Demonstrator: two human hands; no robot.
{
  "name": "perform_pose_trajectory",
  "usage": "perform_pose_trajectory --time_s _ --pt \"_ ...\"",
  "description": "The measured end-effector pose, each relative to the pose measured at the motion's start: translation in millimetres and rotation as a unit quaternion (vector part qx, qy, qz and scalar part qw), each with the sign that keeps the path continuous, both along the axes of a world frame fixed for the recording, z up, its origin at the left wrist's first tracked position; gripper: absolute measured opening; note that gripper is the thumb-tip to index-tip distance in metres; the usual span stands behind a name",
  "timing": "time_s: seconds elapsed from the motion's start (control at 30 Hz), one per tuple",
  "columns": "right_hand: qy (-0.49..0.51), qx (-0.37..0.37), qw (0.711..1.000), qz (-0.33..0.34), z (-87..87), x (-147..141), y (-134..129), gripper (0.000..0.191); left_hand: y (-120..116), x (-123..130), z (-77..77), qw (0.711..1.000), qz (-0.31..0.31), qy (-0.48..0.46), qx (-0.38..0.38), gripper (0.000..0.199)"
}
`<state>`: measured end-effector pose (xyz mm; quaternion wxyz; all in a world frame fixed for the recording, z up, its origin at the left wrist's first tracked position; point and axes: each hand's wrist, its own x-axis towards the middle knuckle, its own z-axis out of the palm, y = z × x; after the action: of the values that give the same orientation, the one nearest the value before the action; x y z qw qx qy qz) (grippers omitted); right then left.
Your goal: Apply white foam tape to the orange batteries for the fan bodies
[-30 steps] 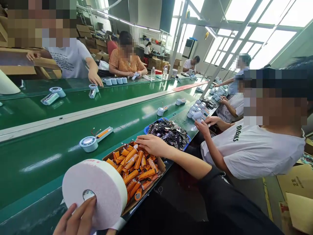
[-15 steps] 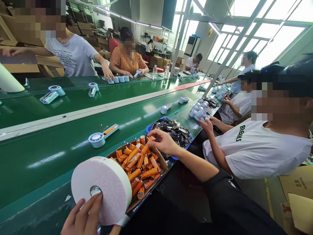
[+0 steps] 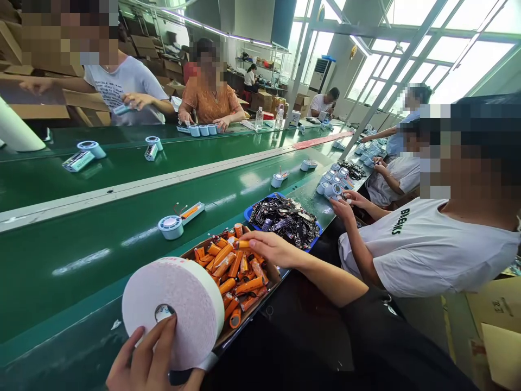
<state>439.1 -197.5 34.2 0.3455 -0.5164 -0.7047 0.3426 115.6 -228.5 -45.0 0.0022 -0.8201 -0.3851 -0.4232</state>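
My left hand [image 3: 148,353] grips a large white roll of tape [image 3: 195,312], its fingertips at the core hole and the thumb low at the edge. The roll stands on edge, its flat side facing me. In my right hand [image 3: 274,250], between thumb and fingers, is an orange cylindrical battery [image 3: 243,245]. That hand is over the far end of an open cardboard box [image 3: 223,338] heaped with orange batteries [image 3: 228,266]. Part of the box is hidden behind the roll.
Just past the box, a blue tray [image 3: 248,213] holds piled circuit boards [image 3: 285,217]. On the green conveyor belt [image 3: 101,233] lie light-blue fan-like units [image 3: 170,227]. Co-workers sit along my right and across the line; the nearest co-worker's hands [image 3: 345,209] handle a part.
My right hand has turned the battery from steeply tilted to nearly level, moving slightly down. The nearest fan unit has shifted right. A co-worker across has lifted a light-blue part.
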Motion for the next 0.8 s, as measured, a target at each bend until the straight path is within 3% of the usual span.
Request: perform_pose_trajectory --time_s 0.07,0.13,0.33,0.4,0.5,0.6,0.8 --pt "0.107 -0.007 0.994 -0.015 5.5 -2.7 -3.5 0.054 -3.2 3.3 9.0 1.000 0.014 0.013 -0.007 0.084" --pt "0.139 0.005 0.990 -0.019 12.3 -9.8 -10.8 0.062 -9.1 6.4 21.0 0.998 0.039 0.039 -0.019 0.086" --pt "0.013 0.104 0.994 -0.011 43.5 -32.1 -33.0 0.036 -25.7 6.1 45.2 0.990 0.070 0.106 -0.056 0.087" --pt "0.000 0.109 0.994 0.004 48.4 -37.8 -36.5 0.034 -30.9 4.7 48.2 0.989 0.073 0.115 -0.062 0.087" --pt "0.010 0.111 0.993 -0.028 47.6 -45.5 -38.5 0.037 -37.0 5.6 52.7 0.989 0.081 0.118 -0.049 0.081" --pt "0.008 0.067 0.997 -0.030 46.2 -47.8 -37.9 0.036 -39.4 8.2 58.9 0.988 0.080 0.133 -0.028 0.074" --pt "0.066 -0.064 0.993 0.067 60.0 -27.2 -33.5 0.031 -42.3 3.1 65.4 0.978 0.101 0.181 0.017 0.074"
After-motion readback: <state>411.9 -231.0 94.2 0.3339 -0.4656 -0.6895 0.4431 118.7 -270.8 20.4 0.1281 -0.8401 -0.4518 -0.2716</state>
